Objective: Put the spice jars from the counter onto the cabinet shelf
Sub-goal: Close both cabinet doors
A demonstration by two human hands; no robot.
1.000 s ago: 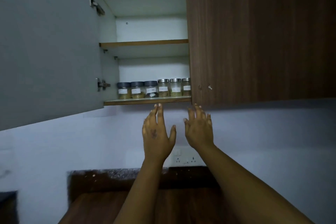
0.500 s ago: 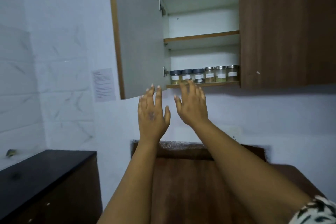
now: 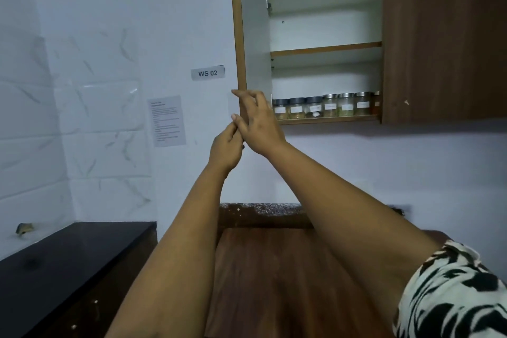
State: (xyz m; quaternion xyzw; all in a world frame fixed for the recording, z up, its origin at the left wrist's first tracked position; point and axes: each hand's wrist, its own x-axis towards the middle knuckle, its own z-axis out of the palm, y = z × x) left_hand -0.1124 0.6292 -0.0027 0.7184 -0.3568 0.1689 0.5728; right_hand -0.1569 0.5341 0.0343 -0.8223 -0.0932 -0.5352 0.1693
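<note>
Several glass spice jars [image 3: 330,105] stand in a row on the cabinet's bottom shelf [image 3: 329,119]: three with dark lids on the left, three with silver lids on the right. A reddish jar [image 3: 376,103] is half hidden by the closed door. My right hand [image 3: 258,123] is at the lower edge of the open cabinet door [image 3: 241,35], its fingers curled over that edge. My left hand [image 3: 225,147] is just below, touching the right hand's fingers at the door's bottom corner. Its fingertips are partly hidden. Neither hand holds a jar.
The closed brown door [image 3: 444,35] covers the cabinet's right half. A second shelf [image 3: 326,48] sits higher up. Below are a wooden counter [image 3: 274,269] and, to the left, a black counter [image 3: 68,255]. A paper notice [image 3: 167,121] and a "WS 02" label [image 3: 207,73] are on the wall.
The view has swung left, so the open door now shows nearly edge-on. Both hands rose from open palms below the shelf and came together at the door's lower edge.
</note>
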